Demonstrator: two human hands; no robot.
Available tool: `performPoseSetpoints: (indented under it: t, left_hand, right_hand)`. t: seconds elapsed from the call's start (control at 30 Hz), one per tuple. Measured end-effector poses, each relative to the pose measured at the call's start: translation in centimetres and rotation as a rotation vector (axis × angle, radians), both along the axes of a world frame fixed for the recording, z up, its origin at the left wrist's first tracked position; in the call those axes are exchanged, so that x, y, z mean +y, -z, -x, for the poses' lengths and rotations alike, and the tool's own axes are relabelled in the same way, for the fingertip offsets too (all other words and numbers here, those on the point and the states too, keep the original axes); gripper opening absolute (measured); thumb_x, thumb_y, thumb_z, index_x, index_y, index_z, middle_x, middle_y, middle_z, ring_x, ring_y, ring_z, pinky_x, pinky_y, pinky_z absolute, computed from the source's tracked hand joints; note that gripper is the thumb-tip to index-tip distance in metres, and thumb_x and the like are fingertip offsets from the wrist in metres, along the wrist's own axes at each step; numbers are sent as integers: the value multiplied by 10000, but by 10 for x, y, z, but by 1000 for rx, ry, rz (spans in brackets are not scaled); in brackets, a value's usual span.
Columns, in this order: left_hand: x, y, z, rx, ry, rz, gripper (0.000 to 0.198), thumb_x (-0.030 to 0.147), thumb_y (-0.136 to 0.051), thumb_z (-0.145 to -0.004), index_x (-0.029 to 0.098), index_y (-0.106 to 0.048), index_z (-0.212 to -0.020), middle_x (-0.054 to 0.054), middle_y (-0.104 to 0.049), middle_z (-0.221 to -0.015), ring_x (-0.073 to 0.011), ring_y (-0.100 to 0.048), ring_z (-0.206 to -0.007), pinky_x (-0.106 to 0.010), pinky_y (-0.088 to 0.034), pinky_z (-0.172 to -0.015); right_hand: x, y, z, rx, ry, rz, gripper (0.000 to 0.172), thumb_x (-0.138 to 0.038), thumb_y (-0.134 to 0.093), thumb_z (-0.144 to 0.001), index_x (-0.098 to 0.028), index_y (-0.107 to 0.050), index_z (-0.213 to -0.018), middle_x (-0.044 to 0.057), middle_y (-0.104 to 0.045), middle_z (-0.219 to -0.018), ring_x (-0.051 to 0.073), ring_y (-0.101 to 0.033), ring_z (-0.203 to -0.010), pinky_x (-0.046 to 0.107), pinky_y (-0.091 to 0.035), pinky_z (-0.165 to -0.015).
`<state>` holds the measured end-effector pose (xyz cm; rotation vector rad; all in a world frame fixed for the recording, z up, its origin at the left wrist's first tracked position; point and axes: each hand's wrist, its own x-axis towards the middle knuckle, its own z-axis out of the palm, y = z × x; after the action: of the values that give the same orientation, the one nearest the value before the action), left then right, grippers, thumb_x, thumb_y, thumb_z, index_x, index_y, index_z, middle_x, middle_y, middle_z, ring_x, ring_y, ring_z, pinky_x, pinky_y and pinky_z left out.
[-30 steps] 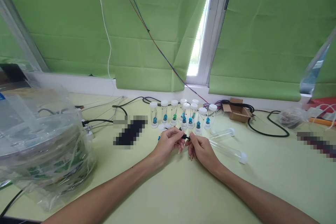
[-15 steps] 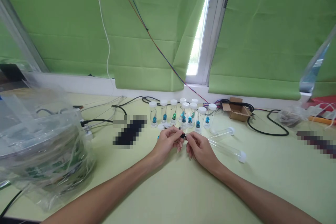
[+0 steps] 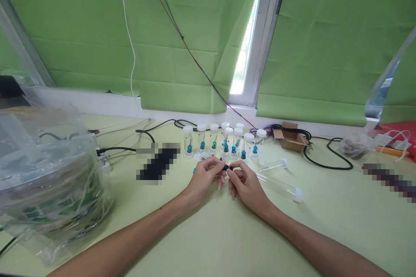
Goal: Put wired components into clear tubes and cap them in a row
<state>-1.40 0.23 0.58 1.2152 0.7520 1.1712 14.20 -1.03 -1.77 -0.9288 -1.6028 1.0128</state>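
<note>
My left hand [image 3: 208,175] pinches a small black part [image 3: 225,167] between thumb and fingers. My right hand [image 3: 244,181] meets it from the other side, its thumb and forefinger closed on the right end of that part. The part's exact kind is too small to make out. Just behind my hands stand several clear capped tubes [image 3: 243,149], upright, with small blue or green pieces and thin wires inside. To the right, two longer clear tubes with white caps [image 3: 281,186] lie on the table. A bit of blue [image 3: 194,170] shows beside my left hand.
A large plastic-wrapped bundle [image 3: 58,190] fills the table's left side. Black cables [image 3: 328,165] run along the back, and an open cardboard box [image 3: 290,140] sits at the back right. Green blinds [image 3: 182,65] hang behind the table [image 3: 214,242].
My right thumb and forefinger have shifted slightly on the small black part. My left hand keeps its pinch. The whole view has moved a little.
</note>
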Motion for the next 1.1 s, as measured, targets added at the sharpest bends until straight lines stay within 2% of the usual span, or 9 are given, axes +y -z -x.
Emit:
performPoseSetpoints:
  t: [0.17,0.37,0.43,0.57,0.63,0.83,1.1]
  left_hand:
    - [-1,1,-1,47,15,-31,309,430,-715,-780,145,-608,-726,-22,-611,-628,-124,-565,-514,-245,-436,-472]
    - [-3,0,-3,81,31,-73,298,425,-689,-808,143,-610,-751,-25,-615,-637,-117,-547,-507,-247,-438,-471]
    - [-4,-2,-3,73,16,-60,304,427,-706,-791,143,-612,-737,-23,-611,-630,-120,-551,-509,-247,-437,-472]
    - [-5,-3,-4,20,-17,-26,306,429,-725,-768,150,-614,-706,-21,-608,-605,-126,-562,-527,-238,-429,-476]
    - [-5,-1,-4,1,-29,-15,296,422,-721,-773,153,-615,-711,-23,-616,-611,-124,-562,-537,-233,-423,-476]
    - [-3,2,-3,13,-22,-28,272,397,-695,-807,150,-605,-739,-22,-612,-619,-122,-555,-543,-231,-423,-470]
    - [-5,0,-3,87,-25,-91,283,407,-680,-816,146,-596,-743,-14,-592,-616,-121,-545,-514,-244,-442,-463]
  right_hand:
    - [2,0,0,-35,10,-5,441,-572,-414,-939,-195,-540,-748,-37,-544,-519,102,-497,-400,210,-406,-411]
    - [3,0,0,-27,2,42,591,-647,-310,-934,-182,-535,-646,-14,-529,-442,96,-452,-353,211,-359,-375]
    - [2,-1,0,-4,-7,44,566,-640,-318,-936,-183,-536,-682,-13,-548,-478,98,-471,-368,210,-369,-375]
    - [0,0,1,49,-4,19,360,-564,-499,-900,-213,-523,-976,-50,-569,-623,102,-514,-420,215,-413,-392]
    - [-1,0,1,57,3,-5,333,-514,-565,-876,-228,-491,-1030,-58,-551,-672,103,-525,-447,225,-436,-413]
    - [-1,2,1,81,8,-41,241,-449,-548,-903,-219,-504,-957,-32,-553,-736,95,-535,-475,219,-433,-410]
    - [-1,-1,1,29,0,-6,370,-522,-451,-944,-199,-525,-780,-33,-562,-612,86,-494,-410,209,-400,-396]
